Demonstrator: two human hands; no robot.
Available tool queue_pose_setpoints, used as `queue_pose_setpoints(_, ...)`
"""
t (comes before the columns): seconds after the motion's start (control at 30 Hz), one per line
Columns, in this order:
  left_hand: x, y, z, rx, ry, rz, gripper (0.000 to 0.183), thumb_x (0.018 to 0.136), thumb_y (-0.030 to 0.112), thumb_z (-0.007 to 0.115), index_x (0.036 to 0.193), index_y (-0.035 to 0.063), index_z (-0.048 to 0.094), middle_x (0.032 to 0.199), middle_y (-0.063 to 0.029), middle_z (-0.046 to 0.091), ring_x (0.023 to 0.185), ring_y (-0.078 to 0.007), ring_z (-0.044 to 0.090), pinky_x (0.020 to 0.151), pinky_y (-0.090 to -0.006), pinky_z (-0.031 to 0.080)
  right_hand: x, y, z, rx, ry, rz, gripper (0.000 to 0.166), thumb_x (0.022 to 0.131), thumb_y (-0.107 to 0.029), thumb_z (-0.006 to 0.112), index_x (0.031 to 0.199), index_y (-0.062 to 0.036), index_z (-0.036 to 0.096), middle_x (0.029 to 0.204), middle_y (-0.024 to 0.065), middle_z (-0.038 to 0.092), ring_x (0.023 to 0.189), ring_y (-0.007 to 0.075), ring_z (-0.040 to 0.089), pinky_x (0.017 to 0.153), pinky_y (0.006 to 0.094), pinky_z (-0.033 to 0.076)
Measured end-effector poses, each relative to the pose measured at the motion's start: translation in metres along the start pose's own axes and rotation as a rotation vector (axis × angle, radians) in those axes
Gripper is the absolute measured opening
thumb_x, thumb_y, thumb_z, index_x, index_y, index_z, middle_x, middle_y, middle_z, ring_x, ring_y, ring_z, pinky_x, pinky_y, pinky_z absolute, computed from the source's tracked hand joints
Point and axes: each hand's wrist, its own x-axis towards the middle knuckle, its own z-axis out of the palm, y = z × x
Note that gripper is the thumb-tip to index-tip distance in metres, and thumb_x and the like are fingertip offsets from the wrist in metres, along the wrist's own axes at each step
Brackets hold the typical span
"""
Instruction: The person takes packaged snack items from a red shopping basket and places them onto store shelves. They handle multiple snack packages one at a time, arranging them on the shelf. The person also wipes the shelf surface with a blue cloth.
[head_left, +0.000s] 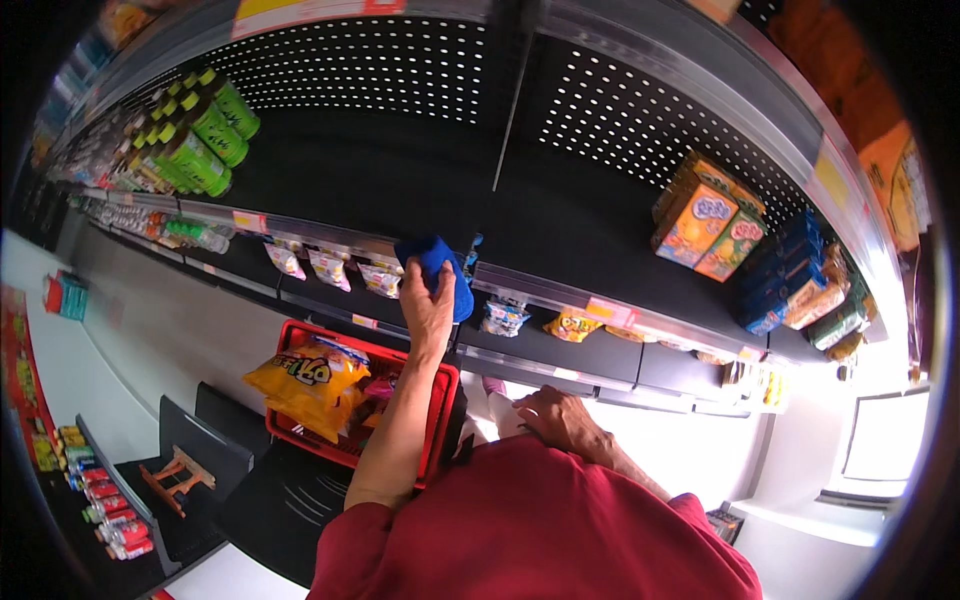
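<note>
My left hand (427, 307) grips a folded blue cloth (460, 300) at the front edge of the black metal shelf (405, 169), close to the joint between two shelf sections. Part of the cloth lies over the shelf's price rail (337, 238). Lower down and to the right, my right hand (559, 418) rests near my leg with its fingers loosely bent. I see nothing in it, though its palm is hidden. Below my left forearm stands a red plastic shopping basket (285, 330) with a large yellow snack bag (311, 379) and other packets inside.
Green-labelled drink bottles (202, 150) stand at the shelf's left. Juice cartons (709, 221) and blue packages (780, 274) are at its right. Small snack bags (328, 268) line the tier below. A small wooden stool (178, 480) and red-labelled bottles (120, 517) appear at lower left.
</note>
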Motion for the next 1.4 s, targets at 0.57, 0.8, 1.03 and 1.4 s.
queue_pose_setpoints(0.57, -0.106, 0.062, 0.153, -0.027, -0.389, 0.14, 0.033, 0.101, 0.032, 0.066, 0.109, 0.001, 0.057, 0.074, -0.0173, 0.064, 0.063, -0.029, 0.066, 0.057, -0.0392, 0.052, -0.057, 0.029, 0.022, 0.047, 0.181, 0.023, 0.025, 0.086, -0.009, 0.066, 0.11, -0.0052, 0.071, 0.101, 0.0143, 0.074, 0.093, 0.0339, 0.07, 0.079, 0.0436, 0.059)
queue_pose_setpoints(0.8, -0.087, 0.086, 0.154, -0.397, -0.477, 0.031, 0.034, 0.099, 0.038, 0.069, 0.103, 0.0051, 0.06, 0.077, 0.0005, 0.058, 0.069, -0.0088, 0.054, 0.06, -0.0272, 0.046, -0.066, 0.05, 0.038, 0.001, 0.231, -0.009, 0.023, 0.087, -0.011, 0.067, 0.109, -0.0063, 0.071, 0.101, 0.0138, 0.074, 0.092, 0.0344, 0.07, 0.077, 0.044, 0.059)
queue_pose_setpoints(1.03, -0.001, 0.174, 0.108, 0.102, -0.349, 0.447, 0.036, 0.1, 0.027, 0.068, 0.121, 0.0011, 0.057, 0.081, -0.0103, 0.069, 0.066, -0.0212, 0.068, 0.058, -0.0333, 0.056, -0.065, 0.057, 0.046, -0.03, 0.185, 0.015, 0.026, 0.087, -0.019, 0.07, 0.111, -0.0092, 0.074, 0.109, 0.0065, 0.074, 0.1, 0.029, 0.07, 0.086, 0.0382, 0.06)
queue_pose_setpoints(1.4, 0.025, 0.092, 0.144, 0.449, -0.55, 0.689, 0.045, 0.096, 0.022, 0.07, 0.137, 0.0101, 0.058, 0.136, -0.0115, 0.063, 0.129, -0.0341, 0.057, 0.109, -0.0453, 0.047, -0.067, 0.059, 0.029, 0.045, 0.156, 0.121, 0.024, 0.096, -0.021, 0.062, 0.117, -0.0107, 0.071, 0.109, 0.0084, 0.073, 0.104, 0.0297, 0.068, 0.088, 0.0408, 0.059)
